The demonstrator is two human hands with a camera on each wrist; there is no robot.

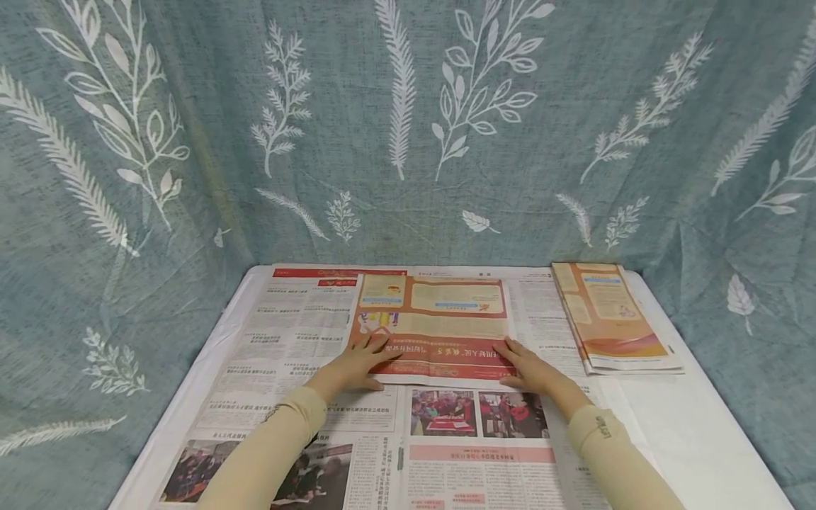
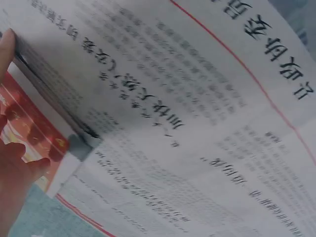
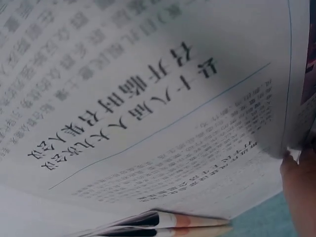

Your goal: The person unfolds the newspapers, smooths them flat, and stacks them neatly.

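Note:
A folded newspaper (image 1: 455,326) with orange and red print lies on the open newspaper sheets (image 1: 293,368) in the head view. My left hand (image 1: 358,365) rests at its near left corner, fingers spread over the red band and thumb by the near edge. On the opposite corner, the fingers of my right hand (image 1: 534,368) lie on the red print, its thumb also near the bottom edge. The left wrist view shows the left hand (image 2: 17,182) against the red part, beside the folded edge. Only part of the right hand (image 3: 300,190) appears in the right wrist view.
Another folded newspaper stack (image 1: 612,319), orange on top, lies at the back right. The white table (image 1: 695,432) shows along the right side. A blue-green curtain (image 1: 363,142) with white leaf patterns hangs behind and at both sides.

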